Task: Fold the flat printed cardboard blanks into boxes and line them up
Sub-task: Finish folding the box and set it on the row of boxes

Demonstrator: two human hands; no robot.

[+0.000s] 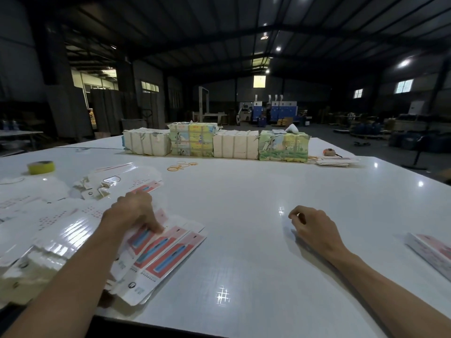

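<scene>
A fanned pile of flat printed blanks [168,252], white with red and blue panels, lies at the near left of the white table [244,228]. My left hand [134,211] is on this pile, its fingers curled down with the thumb pressing the top blank. More glossy white blanks [56,228] spread out further left. My right hand [312,228] hovers over bare table at the centre right, fingers loosely curled, holding nothing. A folded box [432,252] with red print lies at the right edge.
Four wrapped bundles [214,142] stand in a row at the far side of the table. A roll of yellow tape [41,167] sits far left, rubber bands [181,165] lie mid-table, and a thin stack of blanks [338,161] is at the far right.
</scene>
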